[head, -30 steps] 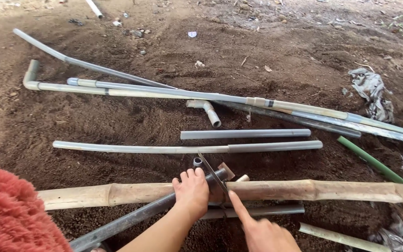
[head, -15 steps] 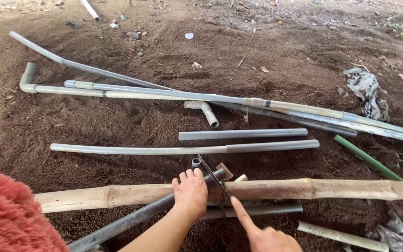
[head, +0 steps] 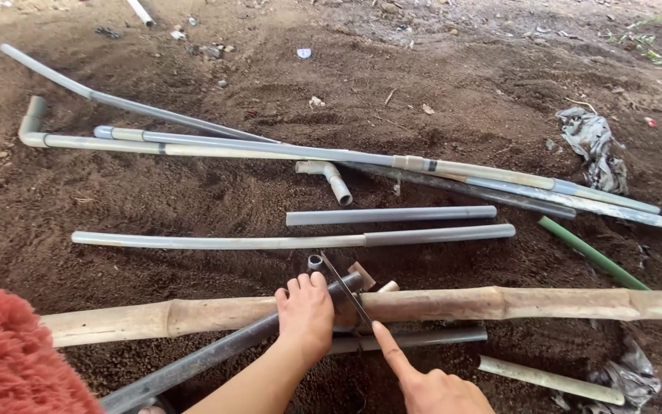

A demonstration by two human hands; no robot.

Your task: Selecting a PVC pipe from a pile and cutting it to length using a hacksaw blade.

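Both hands are down low at the bottom of the view: the left hand (head: 306,316) is wrapped over a dark grey pipe (head: 216,356) right where it crosses a long bamboo pole (head: 499,303), fingers curled down around it, looks like it's pinning the pipe against the pole so it can't roll. Right hand (head: 432,383) isn't gripping anything as far as I can see, it's got the index finger stretched out with the tip touching a thin dark blade (head: 344,287), some kind of saw blade I think, that sits slanted across the pipe just beside the left hand. Can't tell what the rest of that hand's fingers are doing, they're cut off at the edge. So the pipe runs from lower left up over the bamboo, its open end poking out just past it. No bench here, it's all on bare brown dirt ground (head: 193,199), loose and crumbly. Lying around further out: a long grey pipe (head: 270,241) parallel to the bamboo, a shorter grey pipe (head: 391,216) just beyond it, a small elbow fitting (head: 329,175), a bundle of long pipes (head: 346,157) running diagonally, a green pipe (head: 599,261) off right, some crumpled rags (head: 593,146). Red fuzzy fabric (head: 9,360) fills the bottom left corner. Outdoors, or maybe under some shelter; hard to say.
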